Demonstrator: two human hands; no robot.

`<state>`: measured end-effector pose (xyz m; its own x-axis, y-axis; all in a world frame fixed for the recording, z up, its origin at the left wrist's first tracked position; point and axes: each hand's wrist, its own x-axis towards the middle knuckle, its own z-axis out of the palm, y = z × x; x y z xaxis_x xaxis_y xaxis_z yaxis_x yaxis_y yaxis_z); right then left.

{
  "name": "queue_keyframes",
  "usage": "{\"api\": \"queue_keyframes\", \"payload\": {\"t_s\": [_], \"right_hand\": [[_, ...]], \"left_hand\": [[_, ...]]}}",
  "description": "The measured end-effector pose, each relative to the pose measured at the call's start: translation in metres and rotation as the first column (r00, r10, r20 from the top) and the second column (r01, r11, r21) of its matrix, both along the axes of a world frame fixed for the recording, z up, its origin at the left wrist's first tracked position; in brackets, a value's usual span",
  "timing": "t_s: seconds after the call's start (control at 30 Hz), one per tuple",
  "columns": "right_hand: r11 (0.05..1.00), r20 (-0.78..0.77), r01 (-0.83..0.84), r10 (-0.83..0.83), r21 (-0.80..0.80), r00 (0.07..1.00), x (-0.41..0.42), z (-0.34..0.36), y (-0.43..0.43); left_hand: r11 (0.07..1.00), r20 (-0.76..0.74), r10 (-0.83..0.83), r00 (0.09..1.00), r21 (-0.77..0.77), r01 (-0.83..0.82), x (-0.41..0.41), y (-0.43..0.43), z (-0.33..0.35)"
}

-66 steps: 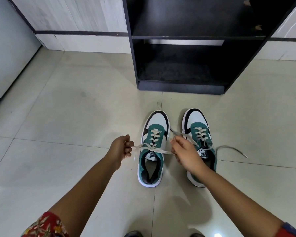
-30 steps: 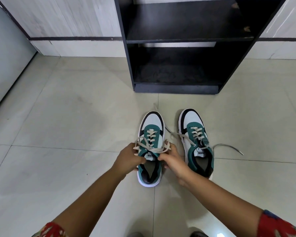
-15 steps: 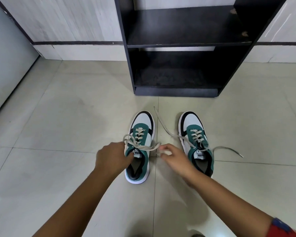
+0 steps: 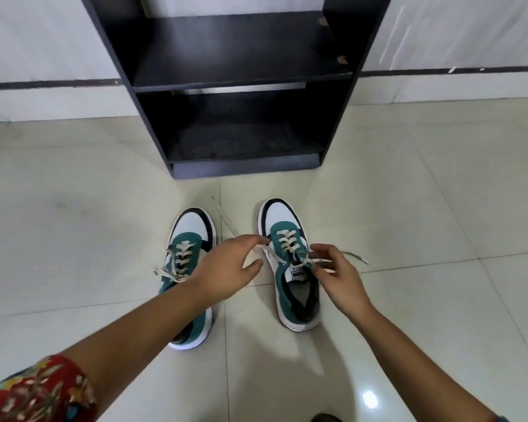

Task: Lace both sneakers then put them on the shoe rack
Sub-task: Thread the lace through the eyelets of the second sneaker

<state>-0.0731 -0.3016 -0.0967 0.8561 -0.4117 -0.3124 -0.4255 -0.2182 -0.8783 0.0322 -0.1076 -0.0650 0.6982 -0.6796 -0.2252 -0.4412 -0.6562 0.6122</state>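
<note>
Two green, white and black sneakers stand side by side on the tiled floor, toes toward the rack. The left sneaker (image 4: 189, 239) has its cream lace tied in a bow; my forearm covers its heel. The right sneaker (image 4: 290, 263) is laced, with loose lace ends trailing left (image 4: 223, 217) and right (image 4: 357, 257). My left hand (image 4: 226, 266) hovers between the shoes, fingers spread, fingertips at the left lace strand. My right hand (image 4: 337, 272) pinches the right lace near the tongue.
A black shoe rack (image 4: 235, 86) with two open shelves stands against the white wall straight ahead of the sneakers. Glossy beige floor tiles (image 4: 73, 226) stretch to both sides. A dark shape (image 4: 325, 418) peeks in at the bottom edge.
Both hands let go of the left sneaker's tied bow and moved right to the right sneaker. The left sneaker sits further left than a second ago.
</note>
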Motion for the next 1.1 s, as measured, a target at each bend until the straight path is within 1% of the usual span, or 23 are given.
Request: {"api": "queue_keyframes", "payload": {"t_s": [0.03,0.1,0.17,0.27,0.37,0.47,0.53,0.67,0.77,0.83,0.93,0.97,1.03,1.1], "right_hand": [[1.0,0.003,-0.015,0.015,-0.016,1.0,-0.001,-0.003,0.0],[0.996,0.007,-0.025,0.026,-0.08,1.0,-0.002,-0.007,0.0],[0.992,0.0,0.013,-0.013,-0.128,1.0,-0.004,-0.009,0.0],[0.994,-0.004,0.065,-0.065,-0.083,0.998,-0.005,-0.01,0.0],[0.997,-0.031,0.073,-0.072,0.025,0.997,-0.004,-0.011,-0.004],[0.997,-0.027,0.046,-0.044,0.062,0.999,0.0,-0.013,-0.009],[1.0,-0.032,0.005,-0.005,0.013,0.999,0.002,-0.011,-0.011],[0.975,-0.035,-0.089,0.083,-0.206,0.996,0.005,-0.006,-0.01],[0.971,-0.009,-0.086,0.086,-0.222,0.996,0.006,-0.006,-0.009],[0.986,-0.011,-0.045,0.043,-0.16,0.999,0.005,-0.007,-0.016],[0.993,-0.073,0.106,-0.102,0.054,0.992,-0.001,-0.007,-0.028],[0.986,-0.103,0.129,-0.118,0.101,0.988,-0.005,-0.008,-0.029],[0.979,-0.144,0.145,-0.124,0.145,0.982,-0.011,-0.01,-0.03],[0.97,-0.158,0.187,-0.163,0.155,0.974,-0.015,-0.012,-0.033]], "left_hand": [[0.999,0.012,-0.045,0.999,0.005,0.045,0.0,-0.007,-0.004],[0.993,0.106,-0.112,0.988,0.058,0.106,-0.004,-0.02,-0.012],[0.996,0.2,-0.07,0.977,0.062,0.058,-0.011,-0.028,-0.02],[0.999,0.244,0.032,0.969,-0.01,-0.03,-0.015,-0.029,-0.026],[0.99,0.229,0.127,0.965,-0.082,-0.111,-0.012,-0.026,-0.028],[0.991,0.259,0.124,0.958,-0.072,-0.109,-0.008,-0.026,-0.027],[0.993,0.253,0.11,0.961,-0.061,-0.098,-0.007,-0.026,-0.025],[0.988,0.219,0.15,0.964,-0.079,-0.135,-0.009,-0.026,-0.025],[0.985,0.217,0.159,0.963,-0.095,-0.141,-0.008,-0.024,-0.024],[0.985,0.242,0.16,0.957,-0.096,-0.141,-0.003,-0.018,-0.025],[0.977,0.257,0.21,0.943,-0.081,-0.195,0.005,-0.003,-0.029],[0.974,0.252,0.225,0.941,-0.067,-0.215,0.006,0.001,-0.03],[0.973,0.255,0.224,0.941,-0.009,-0.23,0.004,0.006,-0.034],[0.971,0.259,0.211,0.943,0.058,-0.233,0.0,0.01,-0.04]]}}
